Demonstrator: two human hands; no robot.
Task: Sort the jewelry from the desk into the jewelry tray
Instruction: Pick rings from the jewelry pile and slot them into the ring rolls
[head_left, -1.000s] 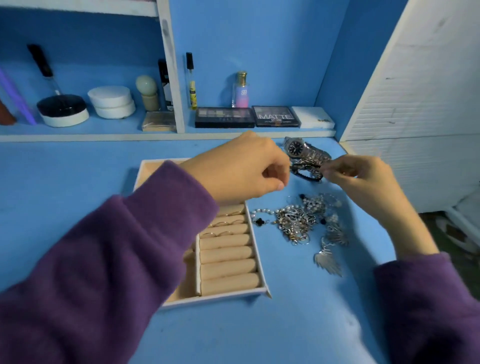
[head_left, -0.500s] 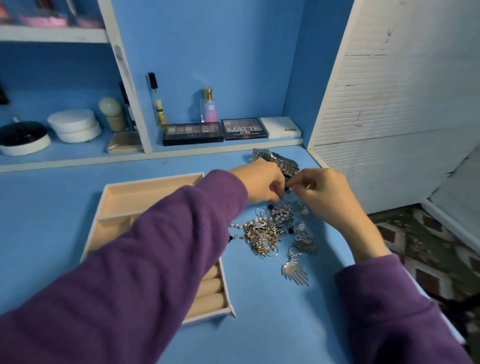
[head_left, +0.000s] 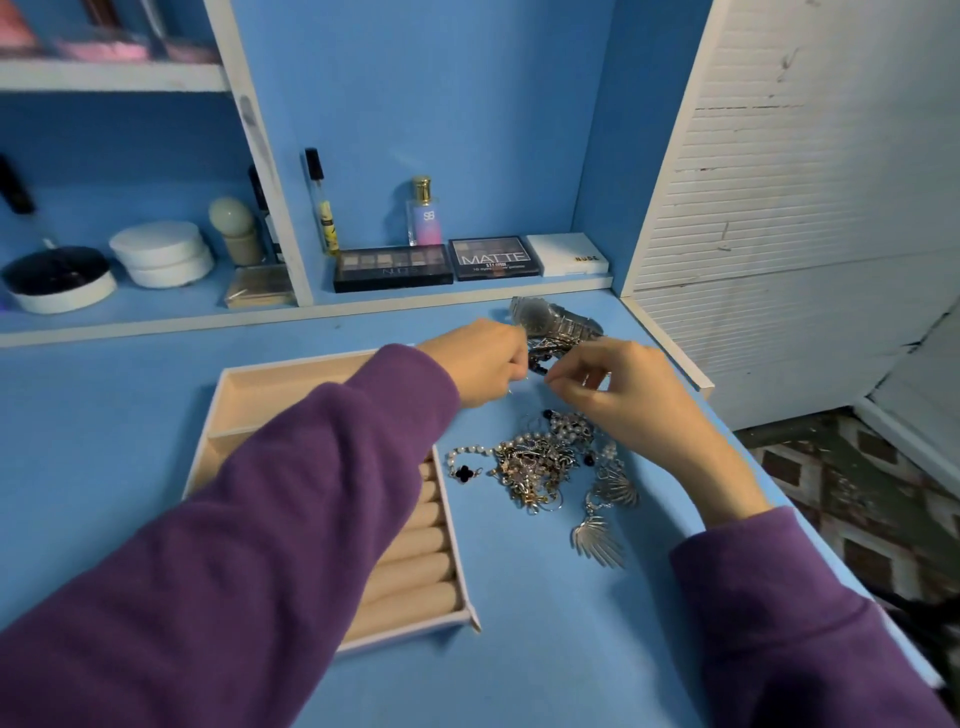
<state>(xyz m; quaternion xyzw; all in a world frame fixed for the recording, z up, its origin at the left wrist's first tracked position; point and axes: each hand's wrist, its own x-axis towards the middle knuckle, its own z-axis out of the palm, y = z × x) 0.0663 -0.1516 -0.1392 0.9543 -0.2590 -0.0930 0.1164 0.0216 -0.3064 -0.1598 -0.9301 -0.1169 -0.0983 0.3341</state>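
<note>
Tangle is the hazard now: a small dark piece (head_left: 540, 365) is pinched between the left hand (head_left: 483, 358) and the right hand (head_left: 613, 384), fingertips of both drawn tight together on it, at twelve o'clock of the jewelry pile (head_left: 540, 462). What the piece is cannot be told, and whether it is hooked to the dark strands beside the watch (head_left: 550, 317), at twelve o'clock of the hands, is hidden by the knuckles. If it is tugged apart too sharply, a link could be bent, or the piece could be flicked out of the pinch and lost over the desk (head_left: 130, 415) edge, near at three o'clock. The pile is knotted, with a pearl bracelet (head_left: 465, 470) at its nine o'clock side and a wing-shaped earring (head_left: 597, 540) at five o'clock, so one chain lifted could drag its neighbours along. The jewelry tray (head_left: 291, 371) lies at nine o'clock of the pile, and the left sleeve (head_left: 291, 493) is stretched right over it. A careless sweep back could nudge the tray or drop the piece into the wrong compartment.
</note>
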